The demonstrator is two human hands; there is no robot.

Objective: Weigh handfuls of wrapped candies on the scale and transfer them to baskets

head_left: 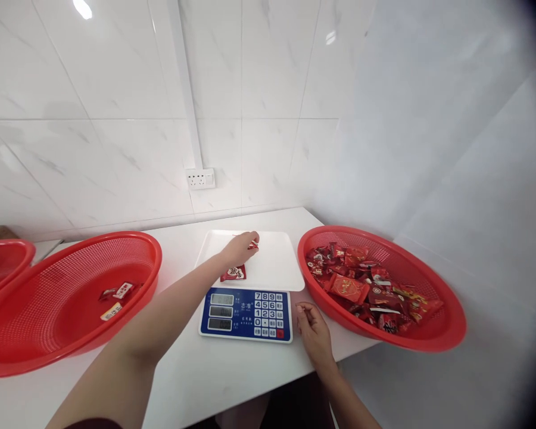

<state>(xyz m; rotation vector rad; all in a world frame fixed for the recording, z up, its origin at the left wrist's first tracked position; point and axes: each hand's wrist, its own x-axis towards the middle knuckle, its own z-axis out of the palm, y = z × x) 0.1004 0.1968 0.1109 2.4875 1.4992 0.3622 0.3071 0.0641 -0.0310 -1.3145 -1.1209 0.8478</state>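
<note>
My left hand (242,249) is over the white weighing tray (274,262), its fingers closed on a small red candy packet (253,245) that they mostly cover. Below that wrist, another red candy packet (233,273) with white lettering lies on the tray. The tray belongs to a scale with a blue panel (245,316) of number keys and displays. My right hand (313,333) rests on the table beside the panel's right edge, fingers loosely curled and apart, holding nothing.
On the right, a red basket (446,322) holds many red candy packets (370,286), its rim close to the tray. A larger red basket (40,274) with several packets stands left, and part of another red basket (4,262) shows beyond it. A tiled wall with a socket (201,179) rises behind.
</note>
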